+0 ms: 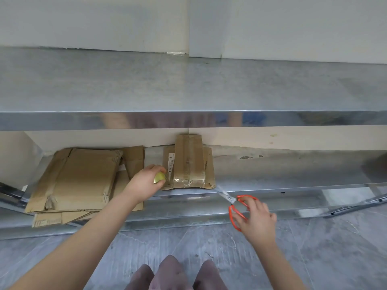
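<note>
Knees (173, 273) at 6 o'clock of the view, over a grey marbled floor (314, 248).

Right hand (258, 219) at about 4 o'clock, just in front of the lower shelf's front edge. It holds orange-handled scissors (227, 196). Fingers pass through and curl round the handle loops, and the thumb side is hidden behind the hand. The handles stand a little apart. The blades look closed or nearly so, but motion blur makes this hard to tell. Blade tips point to 11 o'clock, ending just short of the near right corner of the small cardboard piece, not touching it.

Left hand (146, 182) at about 7 o'clock from centre, arm stretched over the shelf lip. Fingers and thumb are wrapped round a yellow-green round object (159, 177), a close grip with only part of the object showing. Cannot tell what it is. The object sits against the left edge of the small cardboard piece.

Small cardboard piece (189, 164), folded flat and taped, with a barcode label on its left flap. It lies on the lower metal shelf (282, 174), and its far end leans up the back wall.

At 9 o'clock from the left hand is a stack of larger flattened cartons (83, 181), overhanging the shelf front.

Above is the upper metal surface (188, 84), its shiny front edge showing blurred reflections. Beyond it, at 12 o'clock, is a pale wall (104, 21).
</note>
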`<state>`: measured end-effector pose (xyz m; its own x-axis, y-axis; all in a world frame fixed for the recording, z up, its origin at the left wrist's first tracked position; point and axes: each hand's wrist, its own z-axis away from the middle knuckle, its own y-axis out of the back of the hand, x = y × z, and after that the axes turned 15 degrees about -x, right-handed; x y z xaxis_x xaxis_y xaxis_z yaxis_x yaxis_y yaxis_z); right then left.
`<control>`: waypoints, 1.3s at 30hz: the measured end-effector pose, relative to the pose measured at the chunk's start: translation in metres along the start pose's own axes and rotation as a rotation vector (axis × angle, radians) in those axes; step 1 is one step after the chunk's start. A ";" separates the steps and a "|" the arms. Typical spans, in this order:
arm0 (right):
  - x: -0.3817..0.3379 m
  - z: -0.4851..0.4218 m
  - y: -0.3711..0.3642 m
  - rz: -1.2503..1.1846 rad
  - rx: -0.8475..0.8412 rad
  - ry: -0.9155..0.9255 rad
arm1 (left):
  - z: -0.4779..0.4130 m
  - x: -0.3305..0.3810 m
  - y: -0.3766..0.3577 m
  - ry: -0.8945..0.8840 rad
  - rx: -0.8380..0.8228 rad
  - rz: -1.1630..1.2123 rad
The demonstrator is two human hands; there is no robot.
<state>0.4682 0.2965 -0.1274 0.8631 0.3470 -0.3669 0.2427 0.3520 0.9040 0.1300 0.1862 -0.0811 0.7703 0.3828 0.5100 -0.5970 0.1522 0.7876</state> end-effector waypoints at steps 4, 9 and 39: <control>0.008 -0.036 0.014 -0.057 0.007 -0.071 | 0.003 0.002 -0.002 0.025 0.011 0.012; -0.010 -0.082 0.012 -0.071 -0.141 -0.142 | 0.005 0.005 -0.001 0.021 0.020 -0.004; -0.131 -0.087 -0.025 -0.486 -0.314 0.137 | 0.003 -0.032 0.034 0.093 -0.092 0.065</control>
<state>0.3102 0.3181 -0.1205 0.6153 0.1836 -0.7667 0.4355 0.7315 0.5246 0.0857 0.1762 -0.0690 0.7076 0.4770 0.5212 -0.6663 0.2051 0.7169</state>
